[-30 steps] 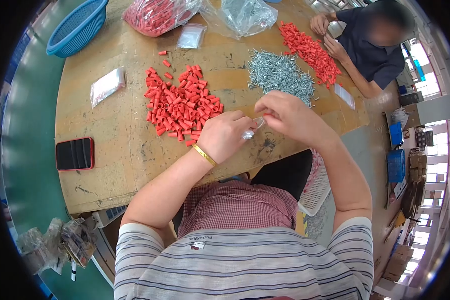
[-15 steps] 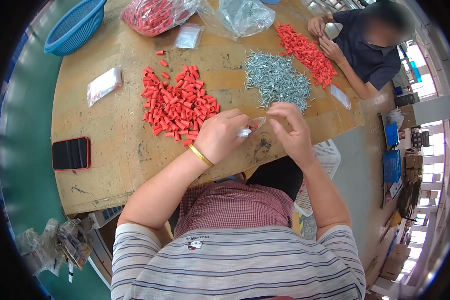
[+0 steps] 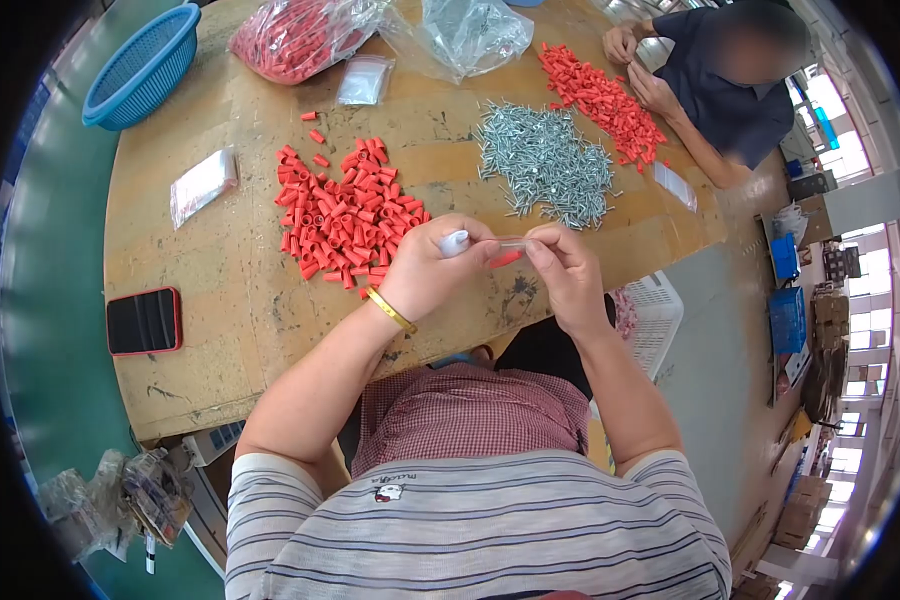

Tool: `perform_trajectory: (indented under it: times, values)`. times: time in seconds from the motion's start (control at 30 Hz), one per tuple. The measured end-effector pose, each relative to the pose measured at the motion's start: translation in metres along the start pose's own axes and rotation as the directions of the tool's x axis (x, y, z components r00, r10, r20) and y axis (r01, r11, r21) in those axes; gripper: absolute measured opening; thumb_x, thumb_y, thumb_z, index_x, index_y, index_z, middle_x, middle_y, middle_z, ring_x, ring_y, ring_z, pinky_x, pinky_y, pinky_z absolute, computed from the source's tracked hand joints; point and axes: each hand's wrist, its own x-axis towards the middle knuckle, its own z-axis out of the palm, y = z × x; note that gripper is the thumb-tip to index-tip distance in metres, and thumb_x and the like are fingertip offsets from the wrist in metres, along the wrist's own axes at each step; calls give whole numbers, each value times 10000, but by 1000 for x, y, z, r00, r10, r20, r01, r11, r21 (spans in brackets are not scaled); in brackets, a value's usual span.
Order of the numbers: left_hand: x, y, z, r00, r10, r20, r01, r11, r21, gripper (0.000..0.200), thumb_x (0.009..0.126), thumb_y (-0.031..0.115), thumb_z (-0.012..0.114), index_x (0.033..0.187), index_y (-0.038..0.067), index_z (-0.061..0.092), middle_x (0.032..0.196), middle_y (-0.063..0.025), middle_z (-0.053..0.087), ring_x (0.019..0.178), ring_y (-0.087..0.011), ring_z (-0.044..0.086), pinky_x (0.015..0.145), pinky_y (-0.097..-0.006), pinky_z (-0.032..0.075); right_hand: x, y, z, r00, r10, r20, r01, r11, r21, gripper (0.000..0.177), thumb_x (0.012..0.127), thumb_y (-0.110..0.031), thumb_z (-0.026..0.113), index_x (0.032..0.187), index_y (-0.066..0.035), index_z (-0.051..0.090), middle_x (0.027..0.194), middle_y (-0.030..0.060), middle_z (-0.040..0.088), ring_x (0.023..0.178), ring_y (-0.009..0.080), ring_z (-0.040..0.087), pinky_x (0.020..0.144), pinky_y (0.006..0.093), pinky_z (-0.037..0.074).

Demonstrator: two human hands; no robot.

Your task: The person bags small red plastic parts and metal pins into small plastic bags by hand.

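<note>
In the head view, the person's two hands meet over the near edge of the wooden surface [image 3: 230, 290], in front of the piles. The left hand [image 3: 432, 258] and right hand [image 3: 567, 272] pinch a small clear bag [image 3: 513, 243] between them, thumbs against fingers. A red piece [image 3: 507, 259] shows at the bag, beside the left fingertips; whether it is fully inside, I cannot tell. A whitish bundle [image 3: 454, 243] is tucked in the left hand, its make-up unclear.

Nearest the left hand lies a loose heap of red plugs [image 3: 340, 215]; beyond the right hand, a heap of silvery screws [image 3: 548, 165]. At the far side, a large clear bag [image 3: 295, 40] is filled with more red pieces, and next to it lies a crumpled clear bag [image 3: 480, 35] whose contents cannot be made out. Just in front of these is a flat packet [image 3: 365, 80]; another flat packet [image 3: 205, 185] lies left of the red heap. A blue slatted basket [image 3: 142, 70] sits tilted at the far left corner, its inside partly visible. Below the surface's near edge, a white basket [image 3: 662, 310] holds something pinkish-red, partly hidden behind the right arm.
</note>
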Motion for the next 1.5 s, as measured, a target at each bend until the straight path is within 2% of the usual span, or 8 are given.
perform_trajectory:
  times: [0.3,0.63,0.73,0.87,1.0,1.17,1.33,1.5]
  values:
    - [2,-14,1,1000,-18,-4,18,1000,12,167,905,110,689,1029,0,672,940,-21,699,879,-74,638,792,-242,530,-4,24,15,992,-61,-115,50,993,-104,93,964,-126,598,950,-34,601,815,-50,530,729,32,459,655,214,402]
    - [0,-9,-2,987,-73,142,67,997,46,144,939,156,645,1005,32,675,877,11,671,745,-46,576,655,-211,482,-12,13,19,985,-171,-39,168,983,-72,76,953,-89,605,935,-19,581,848,13,587,722,78,527,658,236,442]
    - [4,-11,-2,970,-200,135,213,973,-92,208,958,178,605,1116,50,650,939,11,669,739,-48,561,624,-195,454,-34,10,-13,983,-114,-143,86,978,-189,67,930,-79,605,907,-21,583,842,31,579,740,110,536,677,259,448]
    - [8,-19,-8,951,-243,193,311,737,-601,341,946,36,509,1286,23,536,1085,-62,656,875,-151,633,742,-265,521,-90,31,-112,890,-154,-429,-120,829,-546,53,900,-68,606,878,-28,581,830,53,555,767,152,539,706,289,449]
    - [10,-15,-7,939,-270,212,342,695,-632,311,967,79,562,1273,46,518,1112,-77,657,966,-201,668,826,-323,563,-134,51,-184,775,-336,-535,-282,574,-769,77,894,-59,600,955,-12,604,903,105,598,794,229,578,741,323,465]
    - [8,-13,-4,915,-338,220,403,758,-512,205,965,144,609,1152,82,549,1104,-73,652,989,-211,667,756,-314,586,-99,49,-127,843,-102,-529,-271,769,-579,100,907,-85,616,968,-7,630,888,113,632,843,224,620,772,310,486]
    - [4,-19,-2,921,-307,240,388,780,-491,170,984,241,593,1090,115,552,1108,-55,640,963,-178,661,747,-314,597,-32,8,2,993,-69,-96,41,963,-265,210,897,-112,673,1063,-3,606,953,93,642,886,190,646,784,309,512]
    - [2,-21,-5,920,-252,300,368,821,-438,185,1008,300,547,1081,131,527,1103,-34,615,947,-143,643,798,-334,595,2,21,41,1000,12,14,-11,997,-82,216,904,-109,684,1057,7,585,1017,107,660,901,176,659,790,317,525]
